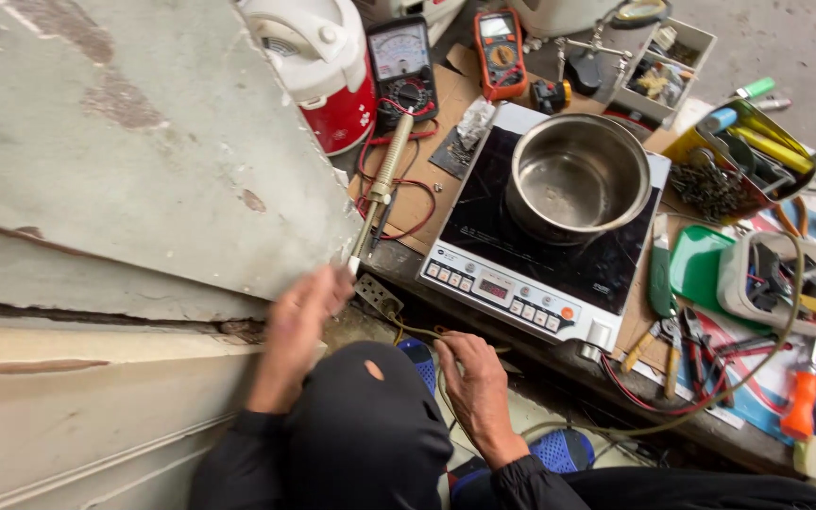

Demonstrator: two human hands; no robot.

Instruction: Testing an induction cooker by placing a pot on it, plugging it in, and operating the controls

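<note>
The left hand (299, 316) reaches, fingers loosely spread and holding nothing, toward a socket strip (378, 296) hanging at the bench edge below a soldering iron (384, 179); whether it touches the strip is blurred. The right hand (472, 382) rests open over a thin yellowish cable (786, 321) near the knee, gripping nothing clearly. Above and right of both hands, well apart, stands the induction cooker (531, 255) bearing a steel pot (573, 179). Judging by this, the wiring is only being arranged; the cooker itself looks untouched.
</note>
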